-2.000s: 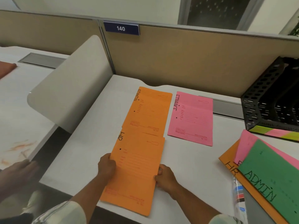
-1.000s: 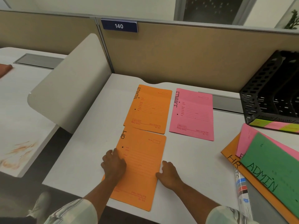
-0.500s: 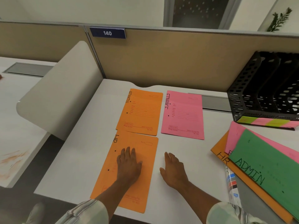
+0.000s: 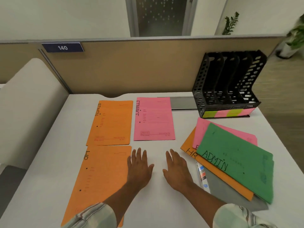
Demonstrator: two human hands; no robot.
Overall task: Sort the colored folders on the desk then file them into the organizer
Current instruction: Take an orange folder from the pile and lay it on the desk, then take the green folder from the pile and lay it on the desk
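Observation:
An orange folder marked HR lies flat at the near left of the desk. Beyond it lies an orange folder marked ADMIN, with a pink FINANCE folder to its right. My left hand is open, fingers straight, at the HR folder's right edge. Over bare desk beside it, my right hand is open too and holds nothing. At the right a loose pile has a green ADMIN folder on top of a pink folder and an orange HR folder. The black organizer stands at the back right.
The white desk ends at a tan partition behind. A curved white divider rises on the left. A grey folder and a striped strip lie under the pile. Coloured labels line the organizer's base.
Both hands have let go of the orange HR folder, now lying flat, and have moved right; the left hand slid off the folder to its right edge. The camera tilted up.

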